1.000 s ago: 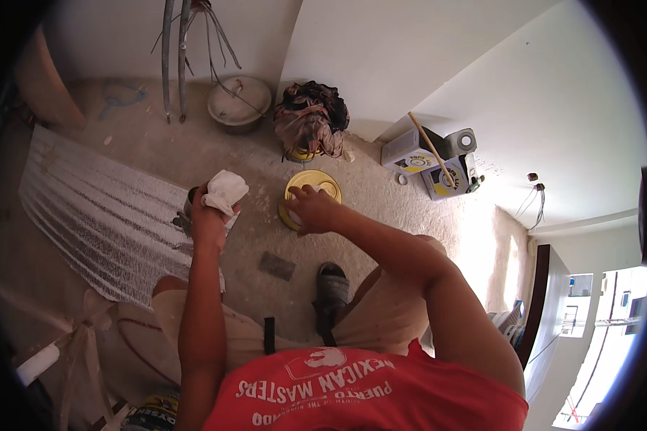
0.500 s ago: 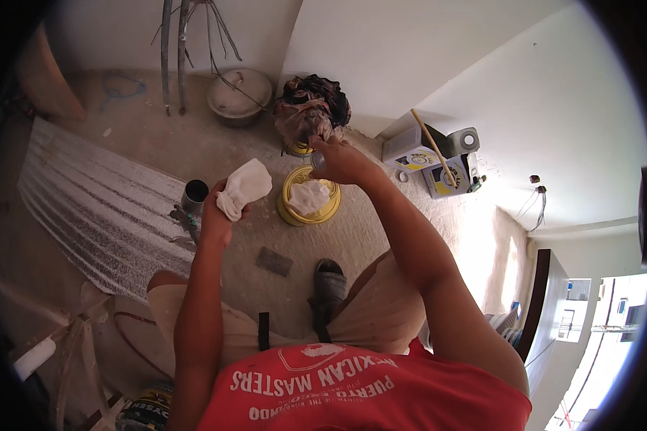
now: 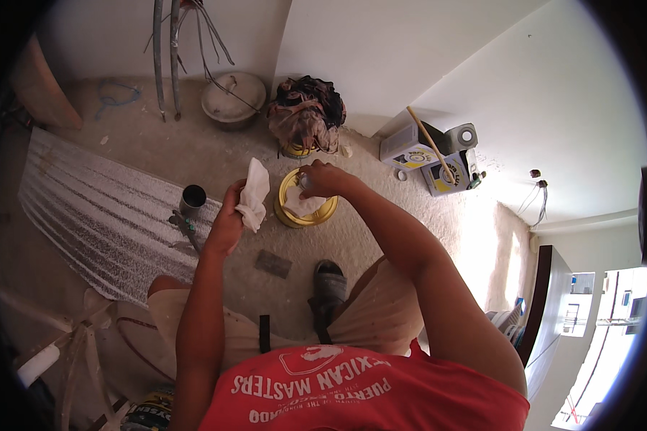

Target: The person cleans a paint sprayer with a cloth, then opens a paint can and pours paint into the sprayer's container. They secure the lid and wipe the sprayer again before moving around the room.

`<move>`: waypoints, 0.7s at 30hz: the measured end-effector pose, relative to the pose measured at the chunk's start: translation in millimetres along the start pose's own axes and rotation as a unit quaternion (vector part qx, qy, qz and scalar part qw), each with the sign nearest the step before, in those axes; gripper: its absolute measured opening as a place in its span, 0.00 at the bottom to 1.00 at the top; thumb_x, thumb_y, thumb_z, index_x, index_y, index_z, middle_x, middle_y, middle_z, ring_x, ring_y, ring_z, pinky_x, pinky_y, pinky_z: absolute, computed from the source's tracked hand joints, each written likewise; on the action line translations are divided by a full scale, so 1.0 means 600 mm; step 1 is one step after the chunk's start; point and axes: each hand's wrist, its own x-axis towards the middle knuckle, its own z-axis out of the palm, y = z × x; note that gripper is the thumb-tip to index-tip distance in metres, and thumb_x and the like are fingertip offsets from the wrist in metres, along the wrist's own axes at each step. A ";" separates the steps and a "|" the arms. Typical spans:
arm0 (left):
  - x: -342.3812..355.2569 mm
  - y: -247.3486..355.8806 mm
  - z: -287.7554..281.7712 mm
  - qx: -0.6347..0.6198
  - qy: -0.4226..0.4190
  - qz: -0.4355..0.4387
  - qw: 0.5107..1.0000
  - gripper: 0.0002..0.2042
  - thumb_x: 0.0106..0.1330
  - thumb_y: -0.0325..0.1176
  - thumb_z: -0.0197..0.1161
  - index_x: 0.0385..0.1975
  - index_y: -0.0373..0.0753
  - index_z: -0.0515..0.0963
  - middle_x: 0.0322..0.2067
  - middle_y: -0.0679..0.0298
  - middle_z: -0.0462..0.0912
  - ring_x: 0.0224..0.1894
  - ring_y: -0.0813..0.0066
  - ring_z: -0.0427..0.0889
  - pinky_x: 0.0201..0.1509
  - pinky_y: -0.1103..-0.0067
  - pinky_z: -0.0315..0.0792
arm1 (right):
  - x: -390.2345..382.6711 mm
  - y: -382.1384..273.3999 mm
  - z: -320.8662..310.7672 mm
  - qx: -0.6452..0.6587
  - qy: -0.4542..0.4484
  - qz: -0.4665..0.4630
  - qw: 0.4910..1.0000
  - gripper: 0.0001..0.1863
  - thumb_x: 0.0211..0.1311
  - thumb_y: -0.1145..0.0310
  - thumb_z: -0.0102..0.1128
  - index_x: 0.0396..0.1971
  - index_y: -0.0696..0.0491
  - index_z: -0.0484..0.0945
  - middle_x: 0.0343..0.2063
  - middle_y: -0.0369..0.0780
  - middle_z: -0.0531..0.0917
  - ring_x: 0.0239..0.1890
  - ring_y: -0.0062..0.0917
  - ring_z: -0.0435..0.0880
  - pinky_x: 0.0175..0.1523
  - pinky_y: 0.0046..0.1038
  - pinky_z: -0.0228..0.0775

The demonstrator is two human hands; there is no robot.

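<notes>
My left hand point(image 3: 228, 221) is closed round a crumpled white cloth point(image 3: 254, 194), which stands up above the fingers. My right hand point(image 3: 323, 179) pinches a small greyish, see-through round container point(image 3: 306, 182); its exact kind is hard to make out. Directly below that hand is a yellow bucket point(image 3: 308, 221), with a second white cloth point(image 3: 299, 205) lying on its top, partly hidden by the hand. A dark cylindrical cup point(image 3: 193, 197) stands to the left of my left hand, next to a greenish-handled tool point(image 3: 185, 224).
A bundle of dark plastic bags point(image 3: 305, 115) sits behind the bucket, near a round dusty basin point(image 3: 231, 99). Cartons point(image 3: 413, 154) with a stick lean by the right wall. A streaked sheet point(image 3: 108, 208) covers the left floor. A grey block point(image 3: 273, 263) lies near my sandal point(image 3: 329, 284).
My right hand has come down and nearer from beside the bags to over the bucket, bringing the small container. My left hand has turned the cloth, which now shows edge-on.
</notes>
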 end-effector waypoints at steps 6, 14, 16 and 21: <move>0.008 -0.024 0.037 0.315 -0.034 0.044 0.947 0.25 0.66 0.18 0.52 0.64 0.37 0.60 0.60 0.55 0.68 0.61 0.64 0.71 0.60 0.73 0.70 | -0.008 0.002 -0.016 0.075 -0.003 0.014 0.997 0.51 0.46 0.41 0.74 0.69 0.47 0.63 0.61 0.57 0.69 0.62 0.53 0.72 0.65 0.44 0.67; -0.004 -0.086 0.128 0.503 0.076 0.143 0.849 0.35 0.63 0.22 0.58 0.71 0.38 0.53 0.70 0.40 0.52 0.70 0.38 0.59 0.68 0.59 0.66 | -0.026 0.017 -0.098 0.058 0.123 -0.025 0.990 0.35 0.59 0.50 0.67 0.64 0.50 0.69 0.56 0.59 0.74 0.59 0.51 0.76 0.63 0.43 0.68; -0.006 -0.091 0.131 0.525 0.020 0.087 0.846 0.38 0.61 0.26 0.61 0.72 0.39 0.51 0.71 0.40 0.50 0.70 0.39 0.59 0.68 0.60 0.66 | -0.046 0.005 -0.130 0.071 0.150 -0.054 0.985 0.33 0.60 0.51 0.66 0.62 0.50 0.71 0.55 0.57 0.75 0.58 0.50 0.76 0.62 0.43 0.68; -0.008 -0.064 0.118 0.494 -0.012 0.052 0.868 0.42 0.57 0.29 0.62 0.73 0.39 0.51 0.72 0.43 0.51 0.71 0.45 0.59 0.70 0.63 0.64 | -0.056 0.025 -0.131 0.059 0.214 -0.024 0.975 0.31 0.60 0.53 0.66 0.59 0.55 0.74 0.54 0.54 0.77 0.59 0.47 0.76 0.63 0.41 0.68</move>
